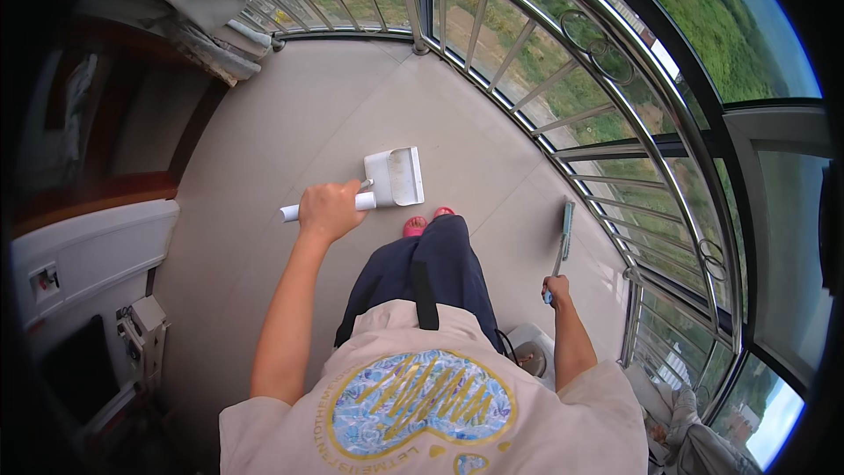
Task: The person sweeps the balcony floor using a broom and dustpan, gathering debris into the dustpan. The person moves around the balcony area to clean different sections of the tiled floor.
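Observation:
My left hand (331, 211) is closed around the handle of a white plastic dustpan (386, 179), held in front of my feet over the tiled floor. The pan's wide lip points to the right. Out to my right, my right hand (556, 291) grips the blue end of a long-handled brush (566, 231). The brush head, edged with bluish bristles, is near the foot of the metal railing. Whether the brush or the dustpan touches the floor, I cannot tell.
A curved metal railing (534, 95) with windows behind it runs along the front and right. Curtains (217, 26) hang at the upper left and lower right. White cabinetry (105, 251) stands at the left. Beside my right hip is a white container (537, 349) holding something. Pink sandals (415, 227) are on my feet.

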Motion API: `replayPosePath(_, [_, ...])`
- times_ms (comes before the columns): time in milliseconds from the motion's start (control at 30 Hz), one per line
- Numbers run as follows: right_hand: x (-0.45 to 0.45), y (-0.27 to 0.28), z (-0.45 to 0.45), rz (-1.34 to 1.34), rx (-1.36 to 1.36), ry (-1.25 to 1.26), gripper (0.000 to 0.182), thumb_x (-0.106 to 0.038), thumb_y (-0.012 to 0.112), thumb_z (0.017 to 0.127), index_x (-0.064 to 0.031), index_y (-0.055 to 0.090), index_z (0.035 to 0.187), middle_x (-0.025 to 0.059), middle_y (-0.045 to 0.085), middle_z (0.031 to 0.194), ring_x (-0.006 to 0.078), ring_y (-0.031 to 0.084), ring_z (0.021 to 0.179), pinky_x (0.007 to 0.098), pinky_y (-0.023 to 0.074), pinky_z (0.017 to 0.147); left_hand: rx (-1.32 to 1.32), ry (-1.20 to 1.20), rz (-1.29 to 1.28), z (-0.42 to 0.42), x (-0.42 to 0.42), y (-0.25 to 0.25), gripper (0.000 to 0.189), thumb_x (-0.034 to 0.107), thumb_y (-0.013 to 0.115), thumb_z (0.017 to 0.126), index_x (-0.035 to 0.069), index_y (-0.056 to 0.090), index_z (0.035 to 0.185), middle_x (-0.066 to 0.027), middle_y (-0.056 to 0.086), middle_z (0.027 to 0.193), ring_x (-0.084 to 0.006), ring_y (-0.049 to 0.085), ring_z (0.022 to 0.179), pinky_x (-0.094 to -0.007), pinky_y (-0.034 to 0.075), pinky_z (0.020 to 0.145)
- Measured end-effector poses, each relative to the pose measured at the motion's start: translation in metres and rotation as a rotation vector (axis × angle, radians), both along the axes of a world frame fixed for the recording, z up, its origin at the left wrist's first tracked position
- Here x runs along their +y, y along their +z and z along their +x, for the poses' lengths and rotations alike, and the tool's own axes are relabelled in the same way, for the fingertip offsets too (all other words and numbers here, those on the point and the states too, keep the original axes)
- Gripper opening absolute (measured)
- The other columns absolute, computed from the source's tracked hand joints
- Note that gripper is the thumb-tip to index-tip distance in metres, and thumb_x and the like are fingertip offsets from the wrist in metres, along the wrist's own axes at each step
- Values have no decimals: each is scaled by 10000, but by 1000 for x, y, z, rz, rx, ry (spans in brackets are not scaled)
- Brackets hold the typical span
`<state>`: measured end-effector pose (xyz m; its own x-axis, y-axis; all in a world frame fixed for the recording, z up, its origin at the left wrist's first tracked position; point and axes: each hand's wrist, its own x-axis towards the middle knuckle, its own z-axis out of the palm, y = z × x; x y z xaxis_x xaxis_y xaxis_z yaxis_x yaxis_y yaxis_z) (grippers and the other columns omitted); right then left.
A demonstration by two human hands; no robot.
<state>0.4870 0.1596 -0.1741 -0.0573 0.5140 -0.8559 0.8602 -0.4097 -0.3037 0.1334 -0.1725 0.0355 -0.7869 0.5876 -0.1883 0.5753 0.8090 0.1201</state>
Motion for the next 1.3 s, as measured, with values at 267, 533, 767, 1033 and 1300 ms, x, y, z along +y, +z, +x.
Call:
replayPosePath(267, [-74, 6, -102, -105, 129, 163, 485, 45, 444, 655, -2, 247, 1096, 87, 430, 559, 158, 422, 376, 283, 348, 318, -6, -2, 19, 7, 2, 0, 194, 248, 592, 631, 88, 502, 568, -73, 509, 461, -248, 510, 408, -349, 405, 390])
replayPosePath(533, [-49, 71, -70, -197, 139, 207, 640, 17, 457, 647, -103, 265, 1246, 39, 415, 506, 126, 389, 349, 265, 323, 311, -42, -3, -4, 15, -11, 7, 171, 226, 583, 632, 80, 511, 581, -67, 523, 485, -243, 514, 418, -347, 409, 400])
replayPosePath(767, [-64, 60, -33, -62, 68, -33, 625, 15, 428, 654, -82, 257, 1247, 65, 423, 493, 142, 398, 329, 278, 333, 297, -71, 3, -36, 11, -9, 10, 155, 230, 589, 615, 89, 525, 614, -55, 532, 504, -229, 528, 450, -344, 414, 419])
replayPosePath(1033, [-9, -26, 46, -22, 21, -393, 56, 22, 449, 622, 37, 395, 624, 101, 412, 455, 190, 418, 329, 291, 331, 284, -45, -23, -13, 19, -13, 9, 153, 225, 585, 619, 90, 521, 586, -60, 517, 474, -231, 507, 411, -337, 398, 396])
replayPosePath(1300, [40, -62, -15, -30, -29, -359, 126, 4, 400, 633, -26, 398, 511, 81, 382, 433, 182, 394, 321, 272, 332, 290, -45, 13, -41, 23, -11, 6, 230, 249, 577, 666, 88, 473, 537, -67, 503, 452, -238, 487, 379, -343, 380, 369])
